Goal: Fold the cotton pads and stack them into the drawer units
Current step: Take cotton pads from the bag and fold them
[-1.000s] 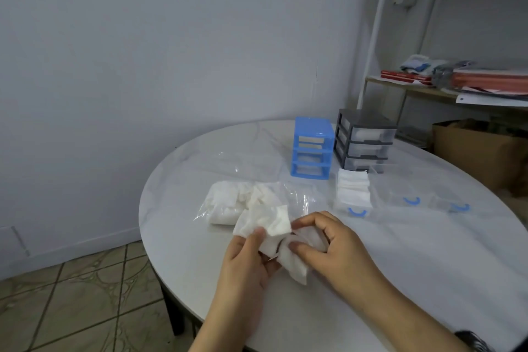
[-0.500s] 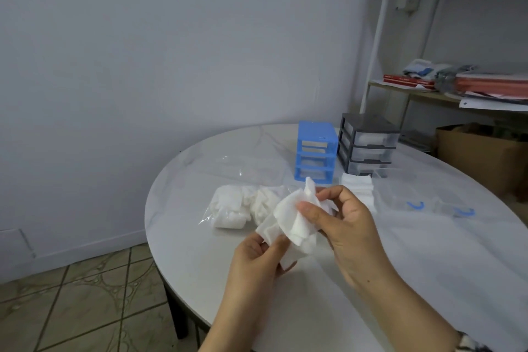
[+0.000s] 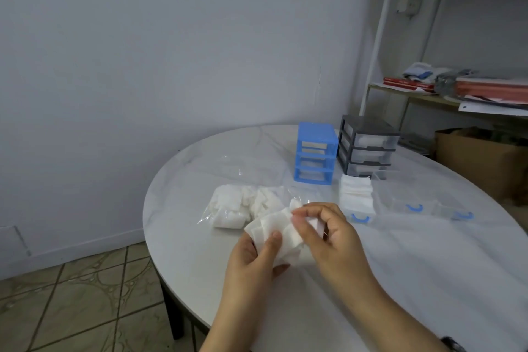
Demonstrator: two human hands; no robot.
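The cotton pads (image 3: pixel 274 230), lower than half a second ago, lie flatter at lower centre, long axis slanting up-left. Left hand (image 3: pixel 254 263) grips them; right hand (image 3: pixel 333 237) pinches their right edge above the table (image 3: pixel 428 280).

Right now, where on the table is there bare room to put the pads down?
Bare: the table left of both hands, and the near right. Crowded: from the bag of pads past the pulled-out drawers to the blue unit.

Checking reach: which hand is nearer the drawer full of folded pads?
Right. The right hand sits just left of and below the filled drawer; the left hand is farther left.
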